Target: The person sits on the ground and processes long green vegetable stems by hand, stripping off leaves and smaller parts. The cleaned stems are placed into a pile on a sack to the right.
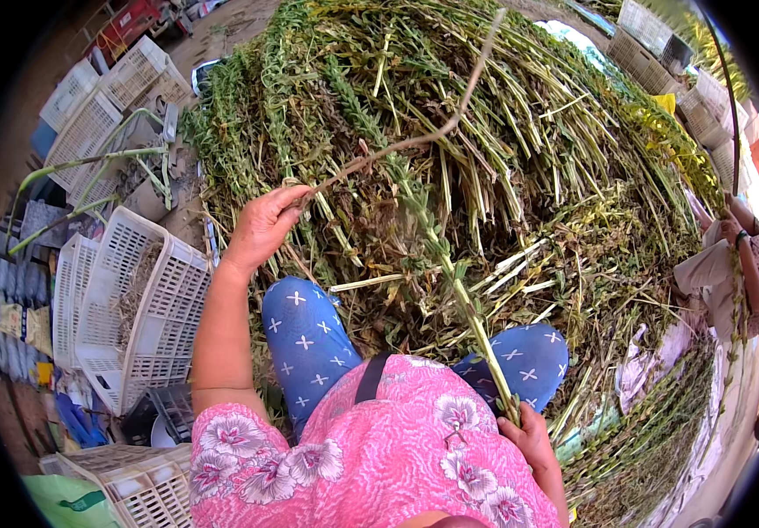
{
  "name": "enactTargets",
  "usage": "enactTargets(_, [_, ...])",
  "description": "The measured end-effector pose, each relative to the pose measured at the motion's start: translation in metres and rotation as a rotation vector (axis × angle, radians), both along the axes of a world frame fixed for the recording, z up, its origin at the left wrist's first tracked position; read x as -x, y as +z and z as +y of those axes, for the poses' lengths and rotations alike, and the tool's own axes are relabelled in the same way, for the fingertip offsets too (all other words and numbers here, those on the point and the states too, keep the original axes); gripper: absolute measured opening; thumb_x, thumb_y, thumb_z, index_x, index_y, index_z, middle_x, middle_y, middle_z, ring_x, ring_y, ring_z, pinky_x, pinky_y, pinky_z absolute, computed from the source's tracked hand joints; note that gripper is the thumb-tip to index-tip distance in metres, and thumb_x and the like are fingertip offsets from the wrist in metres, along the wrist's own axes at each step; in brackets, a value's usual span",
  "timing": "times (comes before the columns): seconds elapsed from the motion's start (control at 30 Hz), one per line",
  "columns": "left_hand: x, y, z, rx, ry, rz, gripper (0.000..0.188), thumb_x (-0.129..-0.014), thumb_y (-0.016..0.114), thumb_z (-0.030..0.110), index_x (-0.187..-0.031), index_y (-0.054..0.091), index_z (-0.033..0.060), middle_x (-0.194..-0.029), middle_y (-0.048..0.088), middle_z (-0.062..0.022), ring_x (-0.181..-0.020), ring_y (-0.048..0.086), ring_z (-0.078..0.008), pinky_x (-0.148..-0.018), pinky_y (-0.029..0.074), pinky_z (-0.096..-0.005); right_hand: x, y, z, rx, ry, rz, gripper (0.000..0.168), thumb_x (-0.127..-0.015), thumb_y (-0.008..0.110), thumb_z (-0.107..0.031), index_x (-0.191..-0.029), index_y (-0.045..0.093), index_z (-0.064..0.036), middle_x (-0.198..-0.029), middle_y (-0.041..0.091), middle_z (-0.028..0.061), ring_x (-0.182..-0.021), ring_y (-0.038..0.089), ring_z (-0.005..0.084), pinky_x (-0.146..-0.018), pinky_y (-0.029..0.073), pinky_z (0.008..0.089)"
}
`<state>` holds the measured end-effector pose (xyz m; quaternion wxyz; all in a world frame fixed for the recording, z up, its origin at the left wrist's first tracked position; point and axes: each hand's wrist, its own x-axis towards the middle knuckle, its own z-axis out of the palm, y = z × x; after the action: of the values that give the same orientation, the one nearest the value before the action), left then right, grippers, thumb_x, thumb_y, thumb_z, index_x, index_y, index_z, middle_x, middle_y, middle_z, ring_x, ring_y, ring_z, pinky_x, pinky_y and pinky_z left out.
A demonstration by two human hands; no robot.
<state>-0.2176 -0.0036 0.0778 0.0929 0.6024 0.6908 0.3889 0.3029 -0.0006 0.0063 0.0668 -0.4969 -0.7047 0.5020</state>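
Note:
My left hand [267,224] grips the near end of a thin, bent brown stick [412,140], which reaches out over the heap of cut plants. My right hand [528,432], low by my right knee, holds the cut base of a thick leafy green stalk [449,264]. That stalk slants up and away to the left, and the stick crosses it near its leafy upper part. Before my knees lies a large heap of cut leafy stalks [485,158], green at the left and with pale bare stems at the right. Dry brown leaves lie among them.
White plastic crates [175,297] stand close at my left, near a green metal frame [102,155]. Another person [742,264] sits at the far right holding stalks. More crates [643,59] stand at the back right. Thin stalks [643,422] lie on a sheet at the lower right.

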Motion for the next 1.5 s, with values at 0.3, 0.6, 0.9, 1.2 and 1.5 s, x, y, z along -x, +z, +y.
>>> enactTargets(0.3, [0.047,0.008,0.045,0.038,0.217,0.856,0.029,-0.074,0.055,-0.005,-0.089,0.065,0.0185,-0.108,0.059,-0.0051,-0.125,0.041,-0.0286,-0.107,0.016,-0.0535,-0.002,0.0,-0.001,0.069,-0.025,0.112,0.028,-0.079,0.067,-0.015,-0.101,0.058,0.001,-0.082,0.062,0.0101,-0.074,0.056,0.0162,-0.068,0.046,0.0313])
enactTargets(0.6, [-0.013,-0.048,0.087,0.155,0.02,0.185,0.039,-0.085,0.055,0.014,-0.123,0.051,0.0189,-0.127,0.049,-0.0118,-0.12,0.045,-0.028,-0.103,0.032,-0.0427,0.007,0.022,-0.003,-0.076,-0.061,0.214,0.021,-0.078,0.067,-0.01,-0.094,0.058,-0.001,-0.072,0.057,0.0091,-0.063,0.052,0.0159,-0.059,0.044,0.0306])
enactTargets(0.9, [-0.11,-0.061,0.124,0.006,-0.373,-1.647,0.053,-0.093,0.048,0.038,-0.136,0.033,0.0122,-0.119,0.054,-0.0116,-0.103,0.057,-0.0217,-0.085,0.048,-0.036,-0.001,0.04,-0.002,-0.345,0.024,0.071,0.021,-0.072,0.07,-0.011,-0.077,0.051,-0.003,-0.06,0.049,0.0117,-0.051,0.049,0.027,-0.048,0.039,0.036])
enactTargets(1.2, [-0.156,-0.021,0.118,-0.03,-0.451,-1.66,0.052,-0.091,0.049,0.011,-0.138,0.032,0.0241,-0.124,0.051,-0.0127,-0.108,0.055,-0.0309,-0.094,0.044,-0.0414,0.0,0.004,-0.003,-0.425,-0.098,-0.129,0.018,-0.075,0.066,-0.012,-0.085,0.052,-0.005,-0.066,0.057,0.017,-0.062,0.057,0.0376,-0.054,0.044,0.0413])
enactTargets(1.5, [-0.167,-0.025,0.12,-0.034,-0.491,-1.667,0.05,-0.09,0.045,0.004,-0.136,0.036,0.0213,-0.125,0.051,-0.0111,-0.109,0.054,-0.0308,-0.096,0.042,-0.0419,0.001,-0.039,-0.019,-0.378,-0.28,0.161,0.019,-0.07,0.072,-0.009,-0.082,0.057,-0.005,-0.063,0.054,0.0085,-0.054,0.052,0.0175,-0.054,0.044,0.0303])
